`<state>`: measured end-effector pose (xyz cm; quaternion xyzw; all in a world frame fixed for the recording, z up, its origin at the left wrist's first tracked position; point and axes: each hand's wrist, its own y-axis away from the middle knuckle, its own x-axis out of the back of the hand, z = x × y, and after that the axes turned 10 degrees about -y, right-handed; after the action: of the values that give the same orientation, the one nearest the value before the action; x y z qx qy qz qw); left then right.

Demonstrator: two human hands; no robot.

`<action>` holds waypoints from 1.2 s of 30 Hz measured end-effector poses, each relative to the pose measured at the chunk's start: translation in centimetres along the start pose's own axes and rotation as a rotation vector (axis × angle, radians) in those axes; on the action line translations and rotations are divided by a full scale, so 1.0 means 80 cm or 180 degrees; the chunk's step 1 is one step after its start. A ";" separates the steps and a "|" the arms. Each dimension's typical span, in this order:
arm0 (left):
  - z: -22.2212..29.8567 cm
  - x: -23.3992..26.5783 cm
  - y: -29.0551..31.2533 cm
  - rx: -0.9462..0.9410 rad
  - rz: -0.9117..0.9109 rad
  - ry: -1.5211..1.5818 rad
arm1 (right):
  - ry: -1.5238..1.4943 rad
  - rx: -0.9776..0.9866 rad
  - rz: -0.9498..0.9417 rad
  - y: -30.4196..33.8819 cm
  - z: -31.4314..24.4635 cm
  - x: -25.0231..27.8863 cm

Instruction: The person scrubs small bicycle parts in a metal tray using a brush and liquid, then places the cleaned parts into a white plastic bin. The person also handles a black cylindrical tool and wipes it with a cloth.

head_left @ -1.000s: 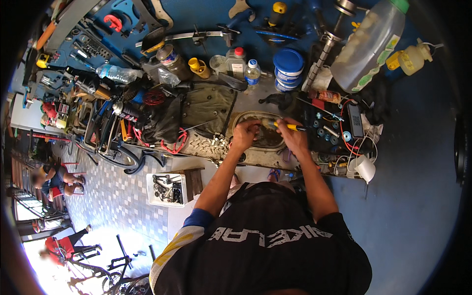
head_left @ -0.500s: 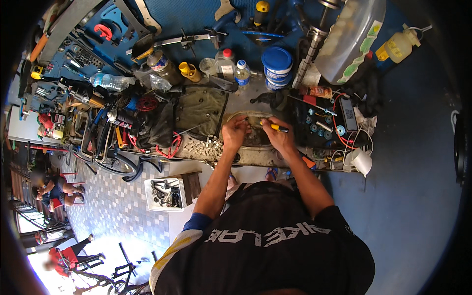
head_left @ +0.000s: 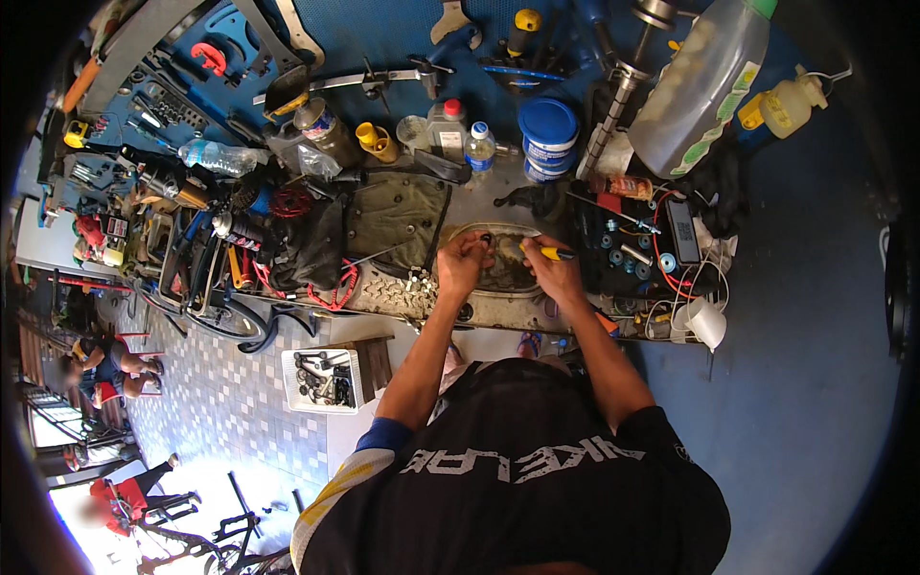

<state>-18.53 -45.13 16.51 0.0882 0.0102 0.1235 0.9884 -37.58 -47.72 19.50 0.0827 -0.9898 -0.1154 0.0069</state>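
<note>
Both hands are over a shallow oval basin (head_left: pixel 506 281) with murky brown contents, set at the front of the cluttered workbench. My left hand (head_left: pixel 462 264) pinches a small dark ring-shaped part (head_left: pixel 486 239) between thumb and fingers, above the basin's left side. My right hand (head_left: pixel 556 277) is closed around a yellow-and-black handled tool (head_left: pixel 558 254). The tool's working end points left toward the ring and is too small to make out. A gap separates the two hands.
A dark cloth mat (head_left: pixel 395 222) and small metal parts (head_left: pixel 422 281) lie left of the basin. On the right are a tray of bolts and washers (head_left: pixel 625 257), a phone (head_left: pixel 681 230) and a white cup (head_left: pixel 704 321). Bottles and a blue-lidded tub (head_left: pixel 547 125) stand behind.
The view has shifted slightly. My left fingers have turned so that the dark ring shows more plainly. My right hand still grips the tool beside it.
</note>
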 end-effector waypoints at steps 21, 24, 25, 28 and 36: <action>-0.026 0.001 0.005 -0.0976 0.0725 -0.1739 | 0.1342 0.1215 -0.0317 0.021 -0.062 -0.028; 0.002 0.004 0.014 -0.0820 0.0624 -0.1693 | 0.1309 0.1445 -0.0119 0.009 -0.054 -0.018; 0.004 0.007 0.017 -0.0787 0.0583 -0.1687 | 0.1425 0.1253 -0.0173 0.012 -0.058 -0.018; 0.006 0.008 0.016 -0.0825 0.0603 -0.1906 | 0.1409 0.1290 -0.0348 0.013 -0.057 -0.029; 0.003 0.008 0.022 -0.0643 0.0868 -0.2089 | 0.1398 0.1345 -0.0380 0.013 -0.056 -0.042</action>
<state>-18.37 -43.33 17.03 0.0256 -0.3315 0.2196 0.9172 -34.31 -47.18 24.13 0.1632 -0.9602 0.1134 0.1965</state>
